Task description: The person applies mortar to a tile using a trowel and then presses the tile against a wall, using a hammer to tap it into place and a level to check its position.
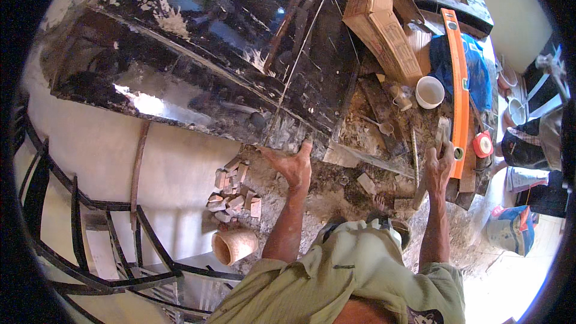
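Observation:
My left hand (294, 167) is at the front edge of a glossy black stone slab (228, 99), thumb and fingers spread apart, seeming to touch the edge. White smears and thin pale strings mark the slab's top. My right hand (440, 167) is closed round a narrow, dusty piece of wood (443, 131); its full shape is partly hidden by the hand. Just right of that hand lies a long orange spirit level (459, 84), with a red and white tape measure (482, 144) beside it. A trowel-like scoop (384, 126) lies on the rubble to the left.
Behind the right hand are a white bucket (430, 92), a metal mug (401, 97), a cardboard box (384, 30) and a blue sack (474, 63). Broken brick pieces (235, 195) and a clay-coloured pot (234, 246) sit lower left, near a black metal railing (108, 207). Another person's legs (531, 144) show far right.

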### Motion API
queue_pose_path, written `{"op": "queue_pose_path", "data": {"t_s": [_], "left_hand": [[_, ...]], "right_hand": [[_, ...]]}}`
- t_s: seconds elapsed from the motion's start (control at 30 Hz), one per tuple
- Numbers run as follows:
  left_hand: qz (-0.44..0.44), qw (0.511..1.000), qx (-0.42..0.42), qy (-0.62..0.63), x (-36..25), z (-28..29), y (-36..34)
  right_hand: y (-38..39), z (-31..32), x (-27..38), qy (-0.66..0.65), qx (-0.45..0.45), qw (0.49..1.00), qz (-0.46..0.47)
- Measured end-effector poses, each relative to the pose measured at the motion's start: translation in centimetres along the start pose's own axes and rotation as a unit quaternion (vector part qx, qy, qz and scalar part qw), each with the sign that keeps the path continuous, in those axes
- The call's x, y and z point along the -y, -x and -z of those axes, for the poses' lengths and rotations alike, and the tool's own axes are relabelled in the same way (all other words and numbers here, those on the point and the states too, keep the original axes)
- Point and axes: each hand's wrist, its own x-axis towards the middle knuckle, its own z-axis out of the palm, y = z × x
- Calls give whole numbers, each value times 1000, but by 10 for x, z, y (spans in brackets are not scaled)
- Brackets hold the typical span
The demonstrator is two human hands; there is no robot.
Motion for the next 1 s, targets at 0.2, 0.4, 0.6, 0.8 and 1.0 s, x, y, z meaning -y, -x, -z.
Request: {"op": "queue_pose_path", "data": {"t_s": [0.2,0.4,0.6,0.8,1.0], "left_hand": [[14,995,11,-98,-22,-8,0],[45,999,6,-14,-27,-8,-3],[35,998,48,9,-20,-11,-3],[80,992,77,56,-23,-6,-2],[61,997,46,28,-11,-3,-2]], "right_hand": [[16,-2,42,-113,-28,993,25],[31,-14,157,-336,44,933,120],[33,-51,168,-557,116,798,200],[38,-57,179,-641,146,734,170],[36,-68,184,-645,100,743,144]]}}
